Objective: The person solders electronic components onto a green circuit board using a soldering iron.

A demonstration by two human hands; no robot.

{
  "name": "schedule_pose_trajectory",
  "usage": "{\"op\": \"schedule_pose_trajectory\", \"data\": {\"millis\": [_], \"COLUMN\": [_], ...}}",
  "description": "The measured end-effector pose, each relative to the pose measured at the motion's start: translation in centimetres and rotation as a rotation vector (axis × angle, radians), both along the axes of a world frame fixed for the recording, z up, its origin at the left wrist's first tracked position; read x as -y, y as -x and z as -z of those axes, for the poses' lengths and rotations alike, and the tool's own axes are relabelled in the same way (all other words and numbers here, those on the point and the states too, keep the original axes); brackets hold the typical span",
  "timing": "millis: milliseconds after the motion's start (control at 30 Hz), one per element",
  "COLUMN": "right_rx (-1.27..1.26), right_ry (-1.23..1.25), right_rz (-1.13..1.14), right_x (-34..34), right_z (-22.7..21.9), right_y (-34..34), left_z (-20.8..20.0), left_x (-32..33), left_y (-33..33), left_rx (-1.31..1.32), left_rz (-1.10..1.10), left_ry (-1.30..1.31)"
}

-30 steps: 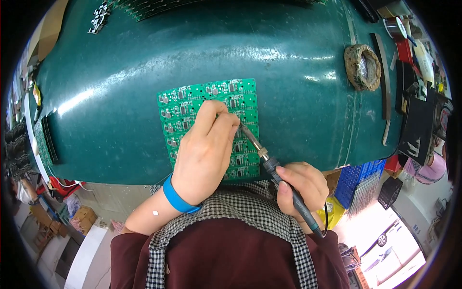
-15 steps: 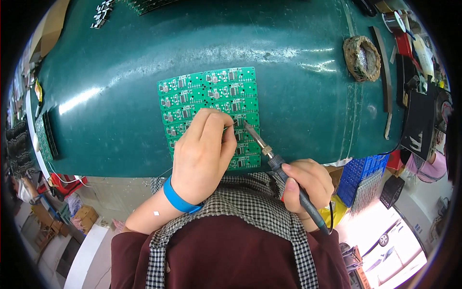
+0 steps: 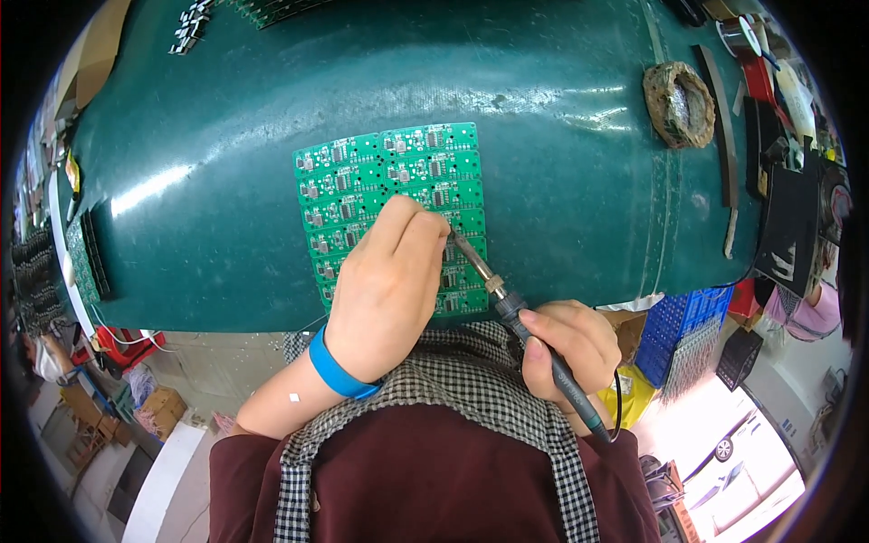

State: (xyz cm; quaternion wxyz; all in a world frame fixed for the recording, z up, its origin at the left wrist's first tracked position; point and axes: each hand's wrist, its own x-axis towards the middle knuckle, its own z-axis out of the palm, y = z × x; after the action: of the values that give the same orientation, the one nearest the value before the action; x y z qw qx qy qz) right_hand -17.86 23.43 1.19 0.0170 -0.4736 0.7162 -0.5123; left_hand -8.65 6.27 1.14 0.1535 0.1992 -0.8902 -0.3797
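A panel of green circuit boards [image 3: 365, 173], set with small chips and parts, lies on the green table mat near its front edge. My left hand [image 3: 384, 288], a blue band round its wrist, rests over the lower middle of the panel. Its thumb and fingertips are pinched together, and what they hold is hidden. In my right hand [image 3: 579, 348] is a soldering iron [image 3: 512, 309] with a dark handle and a metal barrel. The iron slants up to the left, its tip at the panel's right half, close beside my left fingertips.
A brown ring-shaped holder [image 3: 679, 104] stands at the right of the green mat [image 3: 561, 199], beside a dark strip [image 3: 720, 127]. A solder spool [image 3: 740, 38] sits at the far right. More boards [image 3: 86, 262] lie at the left edge. A blue crate [image 3: 679, 330] stands beyond the front right.
My left fingertips have shifted slightly up and right, covering the thin dark piece that showed at them. The iron and my right hand have moved a little left, and the panel has shifted slightly.
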Motion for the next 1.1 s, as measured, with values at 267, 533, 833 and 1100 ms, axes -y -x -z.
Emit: {"op": "schedule_pose_trajectory", "data": {"millis": [267, 533, 833, 1100], "right_rx": [-0.039, -0.027, -0.043, -0.04], "right_ry": [0.035, 0.028, 0.006, 0.016], "right_rz": [0.019, 0.005, -0.004, 0.001], "right_x": [-1.2, -1.6, -1.1, -0.9], "right_z": [-0.2, -0.2, -0.2, 0.1], "right_y": [-0.1, -0.8, -1.0, -1.1], "left_z": [-0.8, -0.7, -0.3, -0.2], "left_x": [-0.2, -0.7, -0.8, -0.9], "left_y": [-1.4, -2.3, -2.2, -2.0], "left_rx": [0.044, 0.006, 0.002, 0.011], "left_rz": [-0.029, -0.044, -0.012, -0.009], "left_ry": [-0.024, -0.039, 0.02, 0.042]}}
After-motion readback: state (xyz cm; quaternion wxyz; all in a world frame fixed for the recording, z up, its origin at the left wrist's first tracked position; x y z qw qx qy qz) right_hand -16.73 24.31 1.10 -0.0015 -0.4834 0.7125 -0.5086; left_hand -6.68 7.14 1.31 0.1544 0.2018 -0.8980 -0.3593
